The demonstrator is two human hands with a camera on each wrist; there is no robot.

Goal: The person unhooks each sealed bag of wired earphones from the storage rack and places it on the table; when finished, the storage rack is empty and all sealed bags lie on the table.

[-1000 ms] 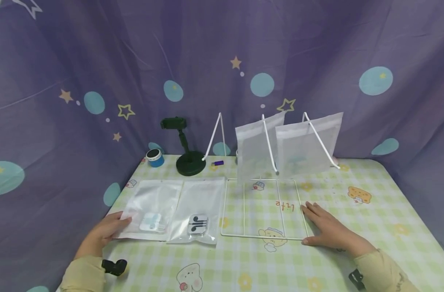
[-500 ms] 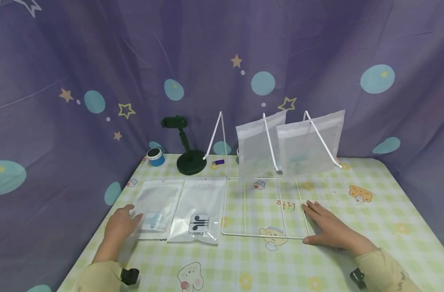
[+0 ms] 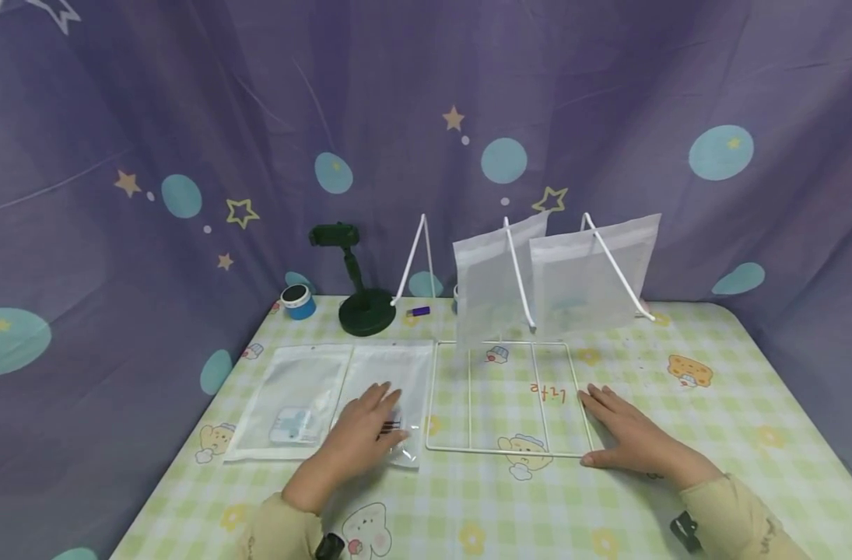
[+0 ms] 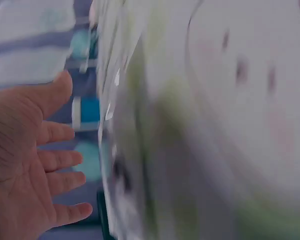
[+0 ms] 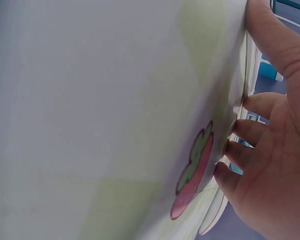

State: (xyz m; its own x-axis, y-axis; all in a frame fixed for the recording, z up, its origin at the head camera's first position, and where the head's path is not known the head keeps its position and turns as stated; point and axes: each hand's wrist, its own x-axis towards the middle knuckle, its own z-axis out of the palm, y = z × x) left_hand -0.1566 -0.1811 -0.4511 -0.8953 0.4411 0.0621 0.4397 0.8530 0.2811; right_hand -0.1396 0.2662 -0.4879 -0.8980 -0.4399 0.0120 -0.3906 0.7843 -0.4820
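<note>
My left hand (image 3: 359, 432) hovers over a clear zip bag (image 3: 408, 365) with black earphones (image 3: 390, 426) in a case, mostly covered by the fingers. In the left wrist view the fingers (image 4: 62, 182) are spread, with nothing held. A second zip bag (image 3: 306, 381) lies to its left, a white and pale blue item (image 3: 291, 425) inside. The white wire rack (image 3: 489, 452) stands right of the bags; two frosted bags (image 3: 492, 292) hang from its raised arms, and the left arm (image 3: 408, 260) is bare. My right hand (image 3: 632, 439) rests at the rack's right side, fingertips on the edge.
Behind the bags stand a dark green phone stand (image 3: 366, 313) and a small blue jar (image 3: 298, 302). A purple USB stick (image 3: 419, 312) lies beside the stand's base. A patterned curtain (image 3: 426, 101) hangs behind the checked tablecloth (image 3: 734, 389).
My left hand has let go of the left zip bag's edge and moved right, over the earphone bag. The left bag lies flat. My right hand has stayed at the rack.
</note>
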